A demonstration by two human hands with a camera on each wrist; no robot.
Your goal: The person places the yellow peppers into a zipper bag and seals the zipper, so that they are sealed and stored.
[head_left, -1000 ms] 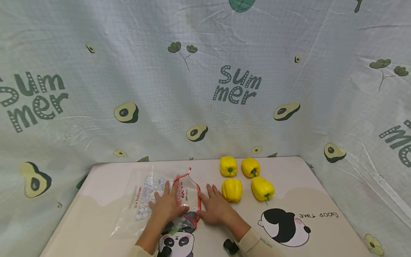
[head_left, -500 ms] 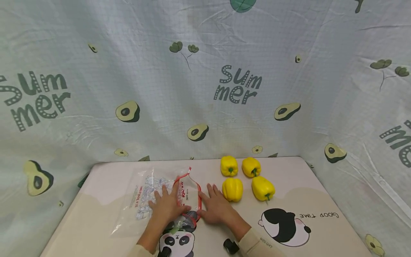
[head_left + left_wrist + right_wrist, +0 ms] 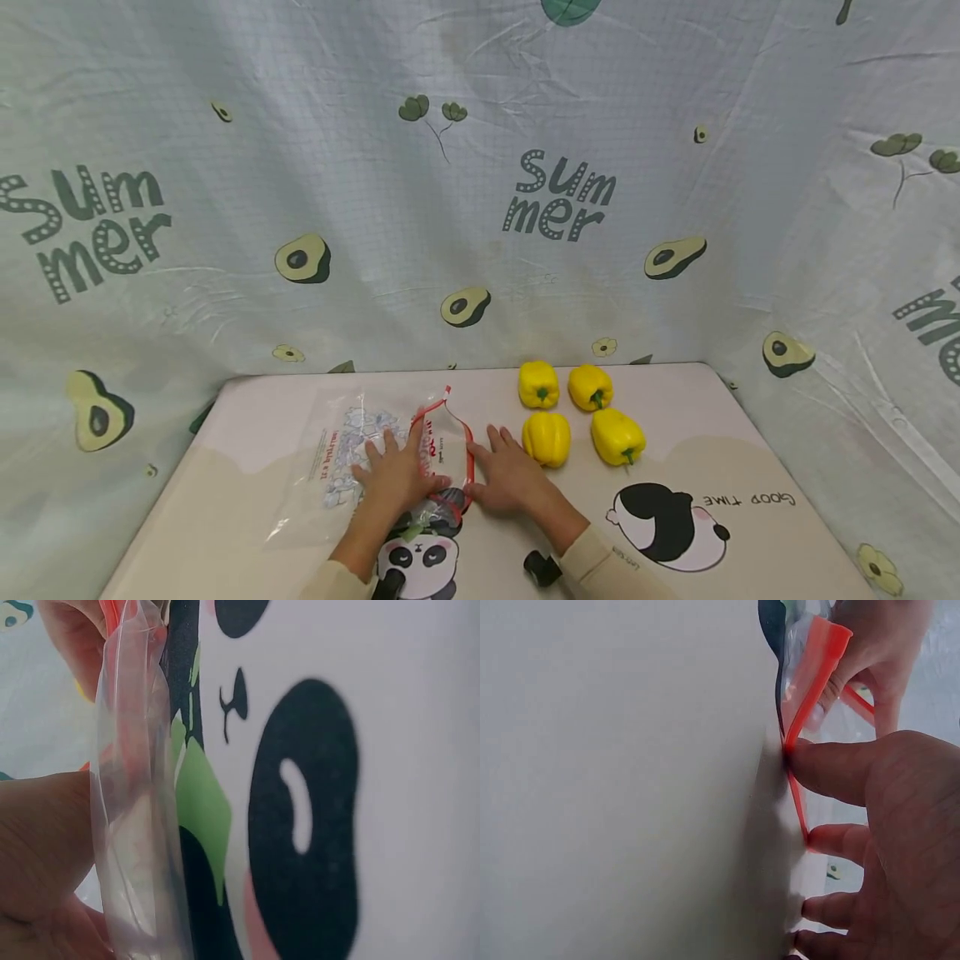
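A clear plastic bag [image 3: 337, 479] lies flat on the table [image 3: 217, 517], printed with blue figures and red lettering; its red strip [image 3: 472, 458] parts into two strands that meet at the far end; the left hand [image 3: 397, 483] rests on the bag, fingers spread and relaxed rather than curled in a grip; the right hand [image 3: 513, 483] is at the bag's right edge, fingers outstretched, its thumb and a finger touching the red strip in the right wrist view; four yellow peppers [image 3: 546, 439] sit to the right of the bag, beyond the right hand; a panda picture [image 3: 420, 562] shows at the bag's near edge, partly under the plastic; a dog picture [image 3: 667, 527] is well to the right of the bag; a patterned curtain [image 3: 360, 250] hangs behind the bag.
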